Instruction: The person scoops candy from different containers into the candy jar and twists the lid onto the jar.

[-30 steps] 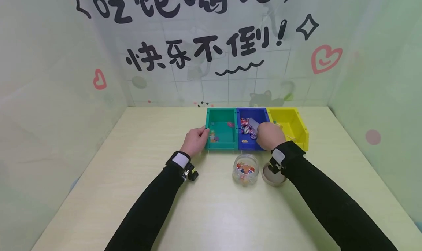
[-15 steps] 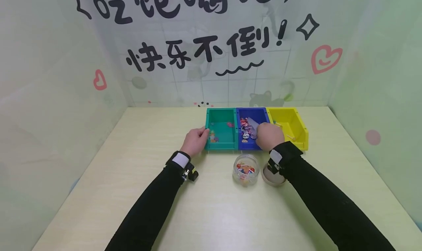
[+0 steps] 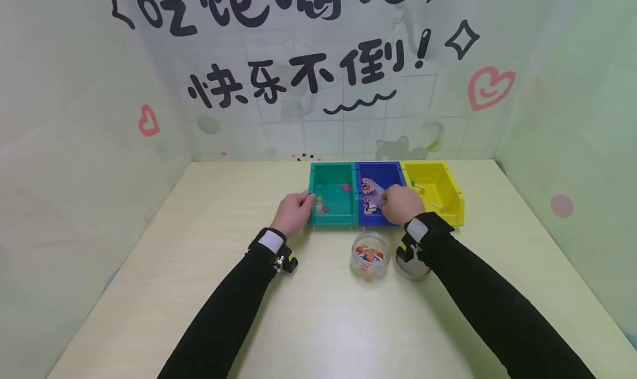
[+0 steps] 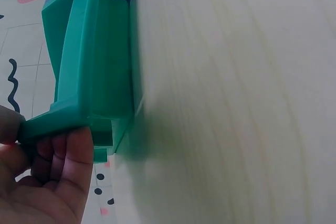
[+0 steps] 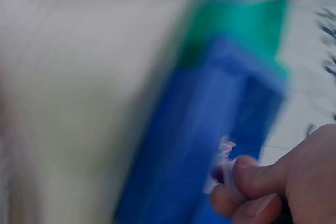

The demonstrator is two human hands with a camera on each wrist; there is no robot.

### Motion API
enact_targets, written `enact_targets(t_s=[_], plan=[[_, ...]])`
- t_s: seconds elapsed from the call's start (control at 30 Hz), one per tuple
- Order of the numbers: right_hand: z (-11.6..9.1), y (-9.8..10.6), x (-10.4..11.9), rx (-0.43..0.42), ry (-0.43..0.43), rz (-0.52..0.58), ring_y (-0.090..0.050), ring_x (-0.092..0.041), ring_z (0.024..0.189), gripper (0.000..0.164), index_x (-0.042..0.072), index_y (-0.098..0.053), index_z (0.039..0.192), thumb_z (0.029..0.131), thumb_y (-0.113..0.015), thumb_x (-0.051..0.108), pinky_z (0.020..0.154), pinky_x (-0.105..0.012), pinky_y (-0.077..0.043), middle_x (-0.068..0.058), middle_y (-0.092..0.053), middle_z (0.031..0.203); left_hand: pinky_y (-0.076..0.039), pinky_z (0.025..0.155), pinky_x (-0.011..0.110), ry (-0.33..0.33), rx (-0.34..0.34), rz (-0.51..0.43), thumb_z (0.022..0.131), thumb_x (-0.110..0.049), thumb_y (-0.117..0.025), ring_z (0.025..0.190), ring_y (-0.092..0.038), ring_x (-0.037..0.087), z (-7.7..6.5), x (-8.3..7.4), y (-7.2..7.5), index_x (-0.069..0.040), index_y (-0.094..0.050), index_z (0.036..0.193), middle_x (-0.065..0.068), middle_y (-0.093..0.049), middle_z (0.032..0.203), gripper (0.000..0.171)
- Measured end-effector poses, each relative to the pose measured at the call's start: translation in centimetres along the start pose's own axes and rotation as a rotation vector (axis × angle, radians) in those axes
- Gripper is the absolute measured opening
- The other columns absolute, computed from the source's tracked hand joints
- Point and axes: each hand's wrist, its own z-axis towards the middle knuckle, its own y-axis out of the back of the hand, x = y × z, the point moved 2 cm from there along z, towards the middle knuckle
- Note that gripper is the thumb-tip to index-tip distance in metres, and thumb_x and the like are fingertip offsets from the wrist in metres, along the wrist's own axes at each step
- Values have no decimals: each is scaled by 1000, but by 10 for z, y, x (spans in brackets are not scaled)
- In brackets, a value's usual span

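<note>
In the head view my left hand (image 3: 292, 213) grips the left rim of the green bin (image 3: 334, 219). The left wrist view shows the thumb on one side of that rim and the curled fingers (image 4: 73, 156) below it. My right hand (image 3: 403, 204) is over the front of the blue bin (image 3: 382, 170) and pinches a translucent whitish scoop (image 3: 374, 192). Its pale handle (image 5: 230, 179) shows between thumb and fingers in the blurred right wrist view. Striped wrapped candies (image 3: 368, 187) lie in the blue bin around the scoop, partly covered by it.
The yellow bin (image 3: 438, 174) adjoins the blue one and holds a few small pieces. An uncapped glass jar (image 3: 370, 257) with colourful bits stands in front, beside a round lid (image 3: 413, 269) partly under the right wrist. A printed wall sheet (image 3: 318, 130) rises behind the table.
My right hand has shifted slightly left with the scoop, which now covers more of the candies. The left hand stays on the green bin's rim.
</note>
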Motion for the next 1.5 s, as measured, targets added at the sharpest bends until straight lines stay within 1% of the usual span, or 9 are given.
enact_targets(t_s=[0.13,0.3,0.47,0.7,0.87,1.1,1.27,1.4,1.5], plan=[[0,5,-1,-32,-58,44,-75,-40,101,29,-7,-81,118,109,-63,15,101,-57,-62,-24,-81,113,-30,60,28,-27,9,-27,117,-38,-50,62,-37,15,6,10,0,2,-78,122,-2,-37,69,49],[1,2,-2,-47,-23,-76,-76,-38,96,26,-5,-81,116,106,-67,13,97,-54,-64,-22,-82,108,-32,60,28,-15,11,-37,116,-40,-51,63,-40,15,4,10,2,-4,-76,135,1,-42,73,48],[-1,6,-5,-52,-82,50,-75,-42,108,31,-7,-79,124,109,-64,16,103,-57,-61,-25,-80,121,-32,60,29,-13,17,-26,116,-35,-51,62,-39,16,-2,0,3,0,-68,146,1,-41,71,49],[-2,1,-2,-62,8,-122,-77,-36,91,25,-5,-81,112,107,-67,15,95,-55,-65,-21,-82,103,-33,60,28,-38,8,-34,116,-38,-50,62,-40,15,1,6,1,0,-76,134,-3,-40,69,49],[-4,6,-3,-39,-79,40,-76,-42,110,32,-5,-79,124,110,-62,17,103,-57,-61,-24,-80,121,-31,61,28,-1,4,-2,118,-34,-49,64,-39,16,-2,-1,0,-4,-63,153,-1,-38,69,49],[0,-6,2,-71,11,-162,-76,-33,87,23,-5,-80,113,105,-72,15,92,-53,-67,-20,-82,104,-33,61,32,-24,7,-32,116,-40,-51,64,-41,18,8,11,-2,-1,-80,115,0,-41,69,48],[1,-7,0,-32,-52,-5,-77,-37,101,28,-5,-80,121,107,-67,15,100,-55,-63,-23,-81,115,-32,63,31,7,14,-13,117,-35,-51,65,-40,18,0,1,0,-6,-65,152,1,-39,70,48],[0,3,0,-17,-109,96,-75,-42,111,32,-7,-78,126,110,-62,16,106,-57,-60,-24,-80,122,-32,62,31,-4,11,-6,117,-35,-50,65,-40,18,0,-1,1,-4,-71,144,0,-38,68,47],[1,1,3,-4,-119,66,-76,-41,110,31,-6,-78,127,109,-64,16,107,-56,-60,-23,-80,123,-34,60,31,-48,13,-37,116,-42,-51,64,-42,17,14,22,-4,-6,-78,132,-2,-40,68,48]])
